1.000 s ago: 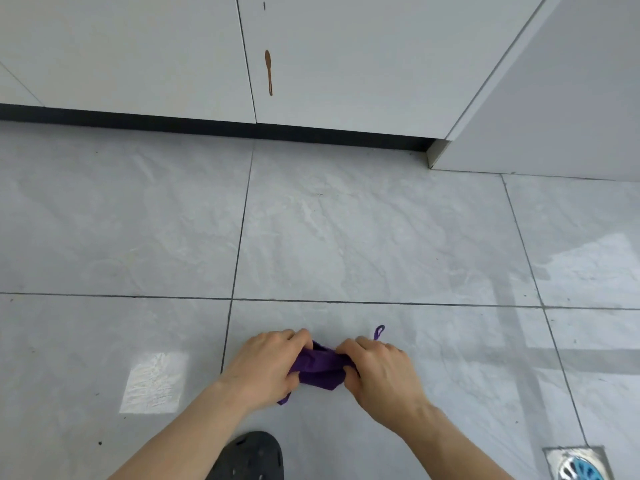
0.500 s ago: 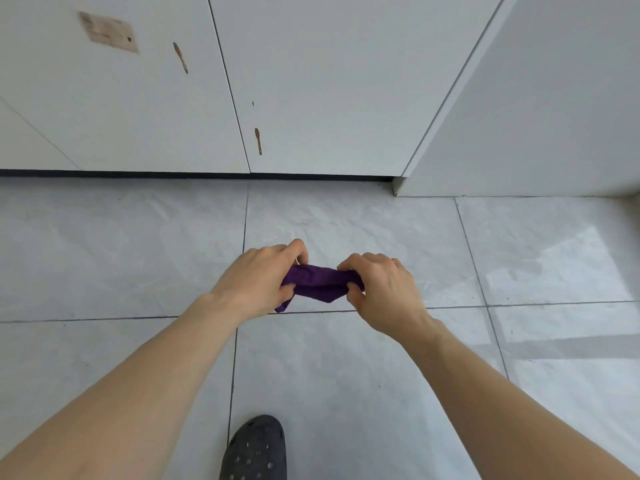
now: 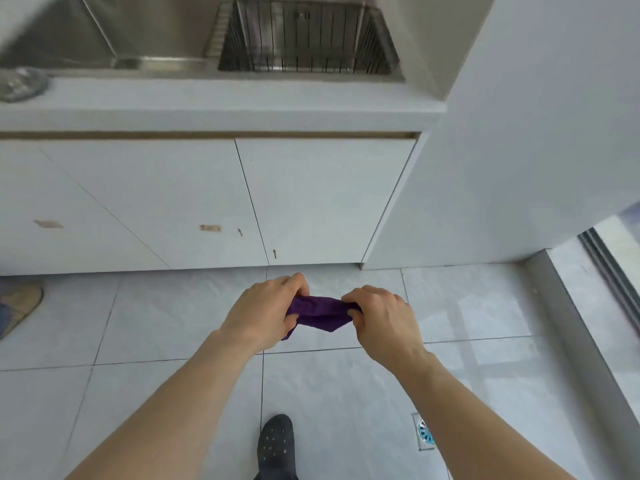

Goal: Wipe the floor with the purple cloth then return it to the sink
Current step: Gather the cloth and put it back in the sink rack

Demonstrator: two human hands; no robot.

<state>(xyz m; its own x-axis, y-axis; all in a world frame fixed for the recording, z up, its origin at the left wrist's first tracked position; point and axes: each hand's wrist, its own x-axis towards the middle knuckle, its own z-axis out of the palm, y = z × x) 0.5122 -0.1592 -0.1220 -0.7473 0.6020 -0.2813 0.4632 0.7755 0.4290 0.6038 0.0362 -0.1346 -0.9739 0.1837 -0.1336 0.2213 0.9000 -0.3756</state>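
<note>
The purple cloth (image 3: 320, 315) is bunched and stretched between both hands, held in the air above the grey tiled floor (image 3: 156, 323). My left hand (image 3: 268, 311) grips its left end and my right hand (image 3: 382, 322) grips its right end. The steel sink (image 3: 166, 65) runs along the top of the view, set in the white counter, well above and beyond my hands. A wire rack basket (image 3: 304, 39) sits in its right part.
White cabinet doors (image 3: 322, 202) stand below the counter. A white wall (image 3: 536, 150) juts out on the right. A floor drain (image 3: 425, 433) lies at lower right. My dark shoe (image 3: 277, 445) is below my hands. A slipper (image 3: 20, 306) lies at far left.
The view has risen from the floor tiles, so the counter and sink have come into sight. Both hands lifted the cloth off the floor and keep hold of it.
</note>
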